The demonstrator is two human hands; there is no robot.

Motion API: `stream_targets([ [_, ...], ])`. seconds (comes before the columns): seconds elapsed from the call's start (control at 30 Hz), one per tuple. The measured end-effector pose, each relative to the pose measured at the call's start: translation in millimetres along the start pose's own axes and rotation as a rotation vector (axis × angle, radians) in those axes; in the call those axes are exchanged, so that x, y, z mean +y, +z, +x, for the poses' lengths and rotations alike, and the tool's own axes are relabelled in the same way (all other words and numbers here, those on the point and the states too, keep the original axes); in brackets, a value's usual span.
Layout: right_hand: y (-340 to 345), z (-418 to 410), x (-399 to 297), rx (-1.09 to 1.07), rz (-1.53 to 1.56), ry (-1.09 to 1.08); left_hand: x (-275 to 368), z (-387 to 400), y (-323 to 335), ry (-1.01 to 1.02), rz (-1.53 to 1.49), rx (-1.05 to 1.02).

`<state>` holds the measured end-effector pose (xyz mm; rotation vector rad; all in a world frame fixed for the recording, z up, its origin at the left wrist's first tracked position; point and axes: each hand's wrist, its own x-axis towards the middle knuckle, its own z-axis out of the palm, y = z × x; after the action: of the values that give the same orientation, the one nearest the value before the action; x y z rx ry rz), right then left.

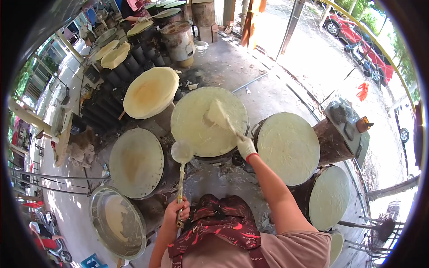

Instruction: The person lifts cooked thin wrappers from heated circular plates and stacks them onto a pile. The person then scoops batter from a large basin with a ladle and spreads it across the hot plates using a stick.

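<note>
My right hand (245, 146), in a white knit glove with a red cuff, grips the handle of a batter-coated spreader (219, 114). The spreader's flat blade lies on the pale batter covering the middle round griddle (191, 134). My left hand (178, 209), bare, is closed round the handle of a long ladle (182, 152). The ladle's bowl is beside the near left edge of that griddle. Left of it stands a griddle with a browned centre (135, 164). To the right is another batter-coated griddle (288, 149), with a further coated one (329, 197) below it.
A metal basin (117, 222) with batter stands at the lower left. Beyond the griddles are a large thin flatbread (150, 93), dark cylindrical briquettes (102, 112) and a rusty drum stove (177, 42). Another person (135, 15) works at the far griddles. A small table (347, 124) stands right.
</note>
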<state>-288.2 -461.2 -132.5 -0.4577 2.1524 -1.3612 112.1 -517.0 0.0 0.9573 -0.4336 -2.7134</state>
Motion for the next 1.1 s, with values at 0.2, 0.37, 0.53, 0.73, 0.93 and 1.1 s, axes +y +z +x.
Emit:
stream_targets([
  [0.2, -22, 43, -12, -0.059, 0.139, -0.023, 6, 25, 3, -0.079, 0.133, 0.113],
  [0.37, -21, -13, -44, -0.363, 0.061, 0.216, 27, 52, 32, -0.022, 0.408, 0.212],
  [0.53, -23, -88, -10, -0.15, 0.36, 0.375, 19, 100, 61, 0.119, 0.697, 0.323],
  [0.73, 53, -130, 6, -0.229, 0.531, 0.405, -14, 147, 75, 0.183, 0.728, 0.316],
  [0.93, -4, -124, -37, 0.001, 0.528, 0.193, 57, 38, 73, -0.04, 0.094, -0.209],
  [1.1, 30, -67, 34, 0.183, -0.041, -0.308, 50, 15, 102, 0.037, 0.151, -0.06],
])
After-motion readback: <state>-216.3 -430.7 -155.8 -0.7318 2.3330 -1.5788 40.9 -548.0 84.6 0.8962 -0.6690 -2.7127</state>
